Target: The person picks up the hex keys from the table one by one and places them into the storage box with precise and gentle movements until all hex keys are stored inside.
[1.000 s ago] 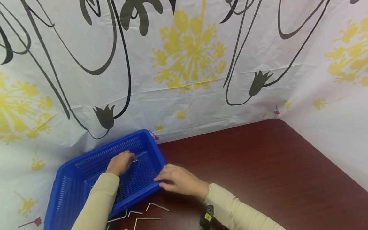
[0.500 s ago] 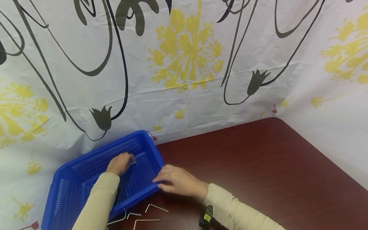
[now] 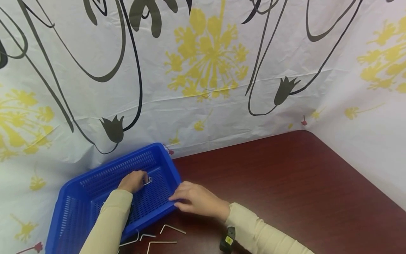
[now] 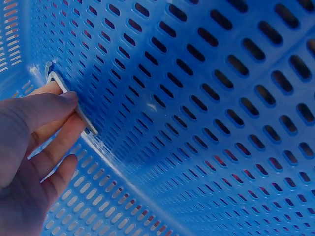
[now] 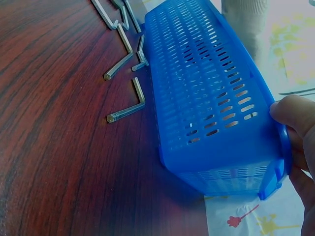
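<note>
My left hand reaches down into the blue plastic basket and pinches a small L-shaped hex key between thumb and fingers. In the left wrist view the key lies close over the perforated basket floor, its bent end pointing away from the palm. My right hand grips the basket's rim at the near right corner, with the thumb on the near side and the other fingers behind. Several more hex keys lie on the table along the basket's near side.
The dark red wooden table stretches to the right of the basket. A white cloth with flower prints hangs behind and at the sides. A black device is worn under the right sleeve.
My left hand has shifted very slightly, and the hex key has turned in its fingers so that its bent end points upward in the head view. The right hand keeps its place.
</note>
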The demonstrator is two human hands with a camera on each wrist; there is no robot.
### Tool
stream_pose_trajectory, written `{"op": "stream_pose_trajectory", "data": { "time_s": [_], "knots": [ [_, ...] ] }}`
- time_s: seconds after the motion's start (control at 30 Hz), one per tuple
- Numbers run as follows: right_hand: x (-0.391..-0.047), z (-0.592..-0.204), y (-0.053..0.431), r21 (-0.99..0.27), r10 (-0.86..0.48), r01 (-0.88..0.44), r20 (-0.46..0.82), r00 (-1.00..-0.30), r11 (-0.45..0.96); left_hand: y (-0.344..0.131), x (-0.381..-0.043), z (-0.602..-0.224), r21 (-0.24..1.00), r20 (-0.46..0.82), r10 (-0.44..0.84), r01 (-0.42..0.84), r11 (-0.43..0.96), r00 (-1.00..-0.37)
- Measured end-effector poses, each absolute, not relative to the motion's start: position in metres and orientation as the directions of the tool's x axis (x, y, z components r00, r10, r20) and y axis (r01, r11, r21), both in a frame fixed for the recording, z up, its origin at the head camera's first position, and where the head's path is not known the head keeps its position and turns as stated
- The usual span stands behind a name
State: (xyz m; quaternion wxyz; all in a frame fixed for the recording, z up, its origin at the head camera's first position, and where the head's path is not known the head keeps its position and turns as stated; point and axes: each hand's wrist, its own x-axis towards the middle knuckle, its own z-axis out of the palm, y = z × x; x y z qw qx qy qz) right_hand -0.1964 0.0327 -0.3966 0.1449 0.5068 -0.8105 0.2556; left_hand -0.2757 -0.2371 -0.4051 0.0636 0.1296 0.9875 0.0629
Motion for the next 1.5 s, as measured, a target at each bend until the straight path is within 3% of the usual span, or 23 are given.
{"op": "stream_pose_trajectory", "data": {
  "time_s": [0.3, 1.5],
  "knots": [
    [-0.196, -0.395, 0.035, -0.271, -0.746, -0.896, 0.497, -0.443, 0.352, -0.234, -0.276, -0.402, 0.167, -0.174, 0.241, 0.212, 0.963, -0.955],
    [-0.191, -0.391, 0.035, -0.301, -0.754, -0.869, 0.435, -0.492, 0.393, -0.236, -0.268, -0.393, 0.178, -0.148, 0.250, 0.223, 0.959, -0.957]
  ]
}}
